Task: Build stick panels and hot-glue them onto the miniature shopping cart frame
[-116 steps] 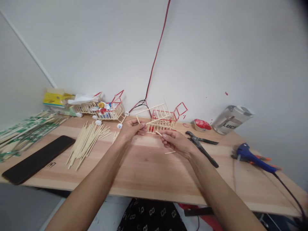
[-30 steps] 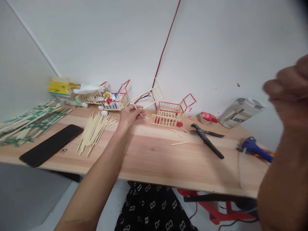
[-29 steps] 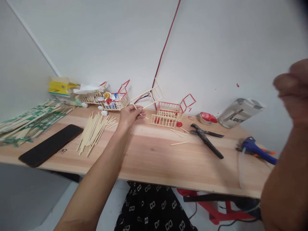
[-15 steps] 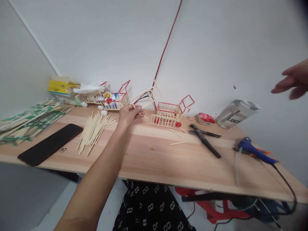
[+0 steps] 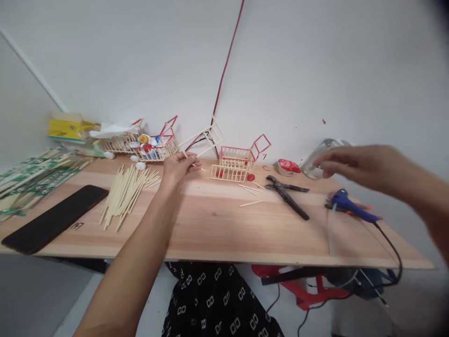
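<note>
My left hand (image 5: 179, 167) is raised above the table's back half, its fingers pinching a small frame of thin bare wooden sticks (image 5: 210, 147). Just right of it stands a miniature stick shopping cart (image 5: 234, 174) with a red rim and handle. My right hand (image 5: 361, 163) hangs in the air on the right, holding nothing, fingers stretched and loosely apart. It partly covers a clear bag or container (image 5: 312, 167) near the wall. Below it lies a blue glue gun (image 5: 354, 209) with a pale glue stick (image 5: 331, 229).
Loose sticks (image 5: 124, 196) lie left of centre, beside a black phone-like slab (image 5: 56, 217) and wrapped chopsticks (image 5: 38, 175). Another cart (image 5: 157, 152) holds bottle caps. Black pliers (image 5: 289, 199) and a cup of red paint (image 5: 289, 167) are right of centre. A cable (image 5: 394, 250) hangs over the edge.
My right hand has come in from the right edge, moving left and down in front of the clear bag or container. The view has shifted right. My left hand still holds the stick frame.
</note>
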`<move>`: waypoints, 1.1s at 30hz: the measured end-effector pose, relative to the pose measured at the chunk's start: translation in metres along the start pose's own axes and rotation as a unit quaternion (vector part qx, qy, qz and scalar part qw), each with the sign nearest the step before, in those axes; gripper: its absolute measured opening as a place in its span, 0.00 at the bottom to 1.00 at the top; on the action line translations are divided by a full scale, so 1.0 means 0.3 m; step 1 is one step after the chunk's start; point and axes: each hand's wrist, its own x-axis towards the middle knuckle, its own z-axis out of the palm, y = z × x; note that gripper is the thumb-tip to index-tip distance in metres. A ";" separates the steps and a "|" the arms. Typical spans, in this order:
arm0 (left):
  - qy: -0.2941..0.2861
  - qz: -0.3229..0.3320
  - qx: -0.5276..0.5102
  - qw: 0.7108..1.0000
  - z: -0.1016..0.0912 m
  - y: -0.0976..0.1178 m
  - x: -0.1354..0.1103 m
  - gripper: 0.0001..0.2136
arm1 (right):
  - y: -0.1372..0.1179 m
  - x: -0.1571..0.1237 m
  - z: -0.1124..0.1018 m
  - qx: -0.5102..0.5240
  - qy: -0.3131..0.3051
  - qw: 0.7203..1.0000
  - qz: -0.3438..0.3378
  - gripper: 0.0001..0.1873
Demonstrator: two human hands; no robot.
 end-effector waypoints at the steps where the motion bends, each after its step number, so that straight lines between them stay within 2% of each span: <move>1: -0.003 -0.001 0.001 1.000 0.001 0.000 0.000 0.06 | 0.011 0.001 0.059 -0.034 -0.033 0.999 -0.008 0.02; 3: -0.007 -0.003 0.002 1.000 0.002 0.001 -0.002 0.06 | 0.051 -0.010 0.164 -0.056 -0.076 0.996 -0.005 0.08; 6: -0.009 -0.004 0.004 1.000 0.005 0.003 -0.004 0.05 | 0.120 -0.044 0.285 -0.048 -0.122 0.991 -0.036 0.09; 9: -0.005 -0.006 0.004 1.000 0.008 0.005 -0.006 0.04 | 0.154 -0.068 0.359 -0.078 -0.182 0.977 -0.083 0.15; 11: -0.001 -0.008 0.004 1.000 0.010 0.006 -0.008 0.04 | 0.155 -0.072 0.386 -0.115 -0.206 0.966 -0.103 0.16; 16: 0.001 0.000 0.010 1.000 0.013 0.008 -0.015 0.04 | 0.139 -0.064 0.418 -0.141 -0.195 0.961 -0.139 0.10; 21: 0.001 -0.001 0.015 1.000 0.012 0.007 -0.014 0.05 | 0.142 -0.069 0.445 -0.134 -0.185 0.961 -0.153 0.13; 25: 0.001 -0.003 0.019 1.000 0.013 0.008 -0.011 0.05 | 0.149 -0.077 0.447 -0.097 -0.145 0.975 -0.136 0.14; 29: 0.004 -0.004 0.016 1.000 0.013 0.010 -0.010 0.04 | 0.149 -0.073 0.412 0.009 -0.092 0.994 -0.053 0.12; 33: -0.004 0.007 0.016 1.000 0.006 0.005 -0.009 0.05 | 0.148 -0.061 0.352 0.136 -0.066 0.987 0.046 0.14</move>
